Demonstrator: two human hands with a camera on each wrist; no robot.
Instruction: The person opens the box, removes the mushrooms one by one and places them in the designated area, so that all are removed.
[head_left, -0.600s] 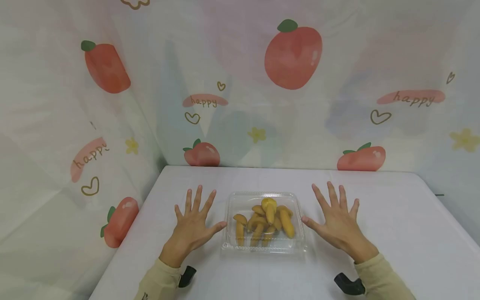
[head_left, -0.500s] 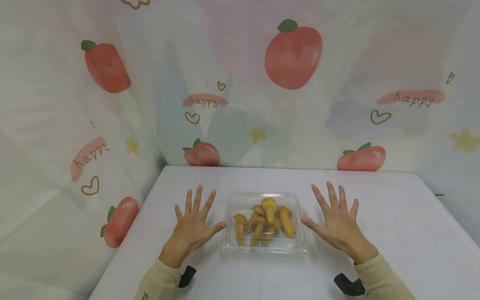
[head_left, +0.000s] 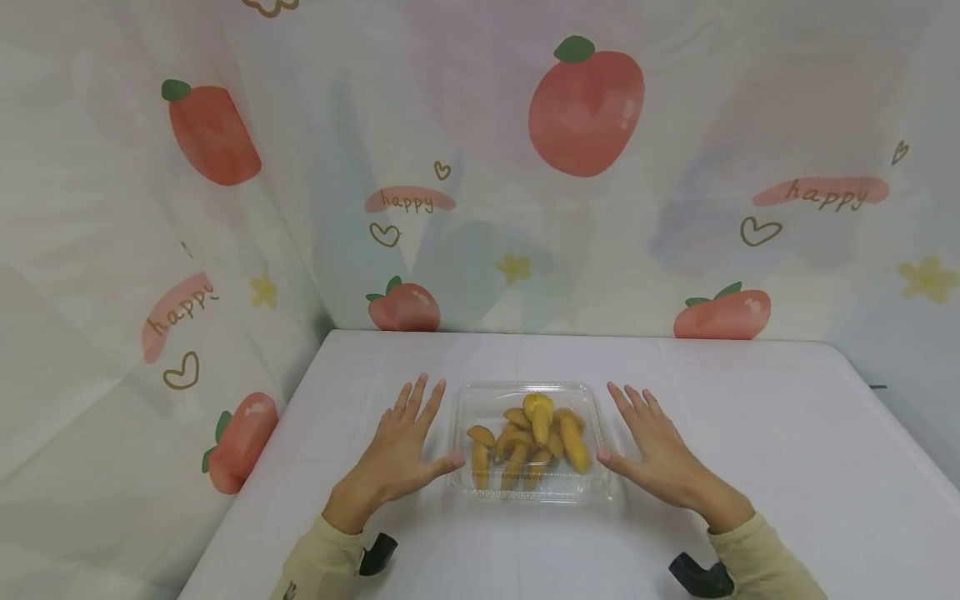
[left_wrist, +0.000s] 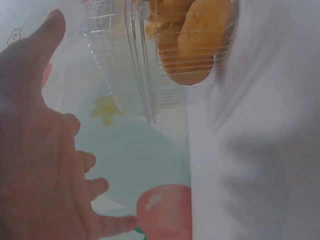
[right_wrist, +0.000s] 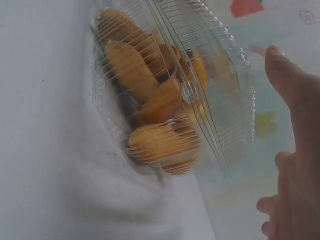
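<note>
Box of clear plastic point(head_left: 480, 407) stands on the white table point(head_left: 480, 567), between the two hands, with yellow-brown mushrooms point(head_left: 516, 450) inside. The left hand point(head_left: 396, 454) is at its nine o'clock, the right hand point(head_left: 666, 457) at its three o'clock. They are apart from each other, with fingers extended, and clasp nothing; in both wrist views the thumbs stand just beside the walls, not touching.

I judge this box light, thin and springy, rather slippery, and easy to dent if squeezed strongly. Better would be to hold it low, at three and nine o'clock, where the base may be stiffer than the lid.

The mushrooms overlap, so I cannot count them surely, nor tell whether they are real. Glare hides how the lid fastens. Each wrist view cuts the box at twelve o'clock, and the right one also loses part of the right hand, toward four o'clock.
</note>
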